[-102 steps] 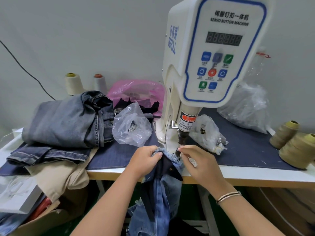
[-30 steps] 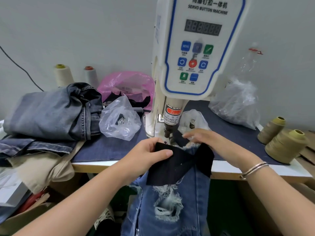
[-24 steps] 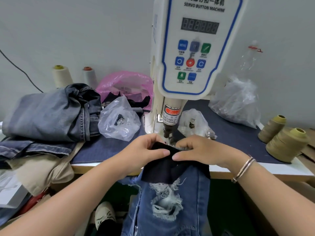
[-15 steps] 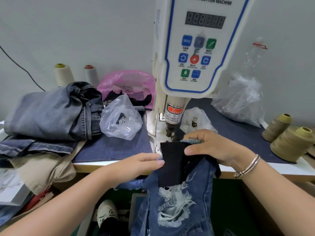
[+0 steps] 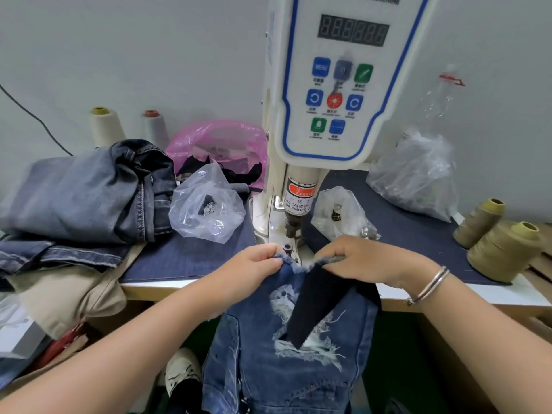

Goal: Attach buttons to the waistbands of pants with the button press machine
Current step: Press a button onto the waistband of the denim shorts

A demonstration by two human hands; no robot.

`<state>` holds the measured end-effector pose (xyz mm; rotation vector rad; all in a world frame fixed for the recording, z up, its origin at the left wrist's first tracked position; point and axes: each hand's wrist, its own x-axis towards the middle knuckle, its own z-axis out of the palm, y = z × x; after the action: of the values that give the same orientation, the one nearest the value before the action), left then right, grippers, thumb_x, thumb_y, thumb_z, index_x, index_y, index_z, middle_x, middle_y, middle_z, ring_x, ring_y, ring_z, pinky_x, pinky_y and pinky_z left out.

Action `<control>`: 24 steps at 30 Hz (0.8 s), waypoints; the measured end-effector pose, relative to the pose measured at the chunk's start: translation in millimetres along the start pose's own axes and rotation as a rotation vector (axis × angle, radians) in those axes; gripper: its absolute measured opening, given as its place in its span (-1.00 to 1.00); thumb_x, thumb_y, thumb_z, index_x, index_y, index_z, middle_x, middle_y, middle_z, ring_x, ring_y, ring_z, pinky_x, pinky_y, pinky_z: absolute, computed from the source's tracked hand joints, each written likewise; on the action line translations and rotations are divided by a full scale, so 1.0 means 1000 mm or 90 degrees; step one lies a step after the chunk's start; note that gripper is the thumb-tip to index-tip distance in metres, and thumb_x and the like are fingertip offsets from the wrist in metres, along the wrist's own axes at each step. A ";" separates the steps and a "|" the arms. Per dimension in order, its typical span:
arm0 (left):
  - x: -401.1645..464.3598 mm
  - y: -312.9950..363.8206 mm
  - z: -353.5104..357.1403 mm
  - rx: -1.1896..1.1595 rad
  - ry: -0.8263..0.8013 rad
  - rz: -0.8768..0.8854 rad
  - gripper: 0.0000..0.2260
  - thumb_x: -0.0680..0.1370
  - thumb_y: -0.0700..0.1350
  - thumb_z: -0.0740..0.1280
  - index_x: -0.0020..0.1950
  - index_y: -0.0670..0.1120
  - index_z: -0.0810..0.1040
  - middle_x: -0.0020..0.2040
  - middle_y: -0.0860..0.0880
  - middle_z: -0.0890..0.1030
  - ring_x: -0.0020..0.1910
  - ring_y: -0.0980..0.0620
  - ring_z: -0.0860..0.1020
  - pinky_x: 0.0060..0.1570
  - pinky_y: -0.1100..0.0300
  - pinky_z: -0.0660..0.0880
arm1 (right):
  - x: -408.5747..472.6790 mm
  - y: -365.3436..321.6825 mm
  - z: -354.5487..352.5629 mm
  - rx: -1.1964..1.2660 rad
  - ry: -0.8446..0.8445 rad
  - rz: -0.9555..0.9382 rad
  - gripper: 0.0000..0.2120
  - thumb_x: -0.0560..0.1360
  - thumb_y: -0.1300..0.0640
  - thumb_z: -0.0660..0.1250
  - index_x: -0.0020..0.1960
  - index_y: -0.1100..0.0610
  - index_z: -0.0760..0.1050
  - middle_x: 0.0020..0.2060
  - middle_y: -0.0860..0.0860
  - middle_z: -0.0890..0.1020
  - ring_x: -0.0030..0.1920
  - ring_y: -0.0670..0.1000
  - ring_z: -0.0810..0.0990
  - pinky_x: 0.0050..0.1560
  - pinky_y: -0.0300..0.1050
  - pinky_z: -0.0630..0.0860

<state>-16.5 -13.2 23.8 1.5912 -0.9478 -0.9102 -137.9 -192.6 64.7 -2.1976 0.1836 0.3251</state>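
Left hand [image 5: 254,265] and right hand [image 5: 361,258] each pinch the frayed waistband of the ripped blue denim pants [image 5: 294,333], just before the white button press machine's [image 5: 337,94] lower die [image 5: 287,248]. We advise centring it, fingers clear.

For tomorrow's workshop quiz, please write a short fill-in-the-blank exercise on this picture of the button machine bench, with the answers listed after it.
1. Both hands, the left hand and the right hand, grip the frayed top edge of the ripped blue ____.
2. A metal ____ sits on the right wrist.
3. The folded grey jeans lie to the ____ of the button machine.
4. The plastic bag behind the clear bag is ____ in colour.

Answers: jeans; bracelet; left; pink
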 end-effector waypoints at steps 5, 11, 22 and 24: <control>-0.006 -0.001 -0.003 0.017 0.006 0.009 -0.69 0.42 0.23 0.27 -0.17 0.02 0.59 -0.14 0.18 0.54 -0.09 0.20 0.48 0.05 0.30 0.34 | -0.004 0.004 0.000 0.021 0.027 0.057 -0.75 0.50 0.20 0.35 -0.34 0.05 0.62 -0.37 -0.06 0.60 -0.31 -0.12 0.52 -0.19 -0.21 0.45; 0.001 0.005 0.011 0.179 0.029 0.019 -0.27 0.21 0.53 0.27 -0.06 -0.11 0.59 -0.23 -0.01 0.53 -0.24 0.07 0.47 -0.10 0.11 0.38 | 0.003 -0.009 0.006 -0.174 0.044 0.084 -0.45 0.35 -0.22 0.39 -0.50 0.06 0.14 -0.59 -0.12 0.16 -0.51 -0.09 0.13 -0.48 -0.25 0.05; 0.006 -0.023 -0.014 0.003 -0.037 -0.058 -0.86 0.59 -0.18 0.31 0.08 -0.07 0.65 0.07 -0.02 0.69 0.15 0.05 0.61 0.30 0.12 0.43 | 0.009 0.027 0.003 0.064 0.094 0.077 -0.71 0.41 -0.09 0.45 -0.22 0.14 0.55 -0.30 -0.09 0.53 -0.20 -0.14 0.49 -0.09 -0.26 0.38; 0.009 -0.029 -0.017 -0.009 -0.031 -0.067 -0.87 0.59 -0.18 0.31 0.03 -0.04 0.65 0.05 0.00 0.69 0.12 0.07 0.62 0.26 0.15 0.44 | 0.018 0.032 0.011 0.146 0.110 0.074 -0.88 0.43 0.00 0.44 -0.13 0.05 0.64 -0.13 -0.18 0.67 -0.04 -0.19 0.60 0.05 -0.34 0.44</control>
<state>6.4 -10.0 -2.0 1.6263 -0.8960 -1.0301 -130.3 -203.1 28.3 -1.9900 0.4241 0.1681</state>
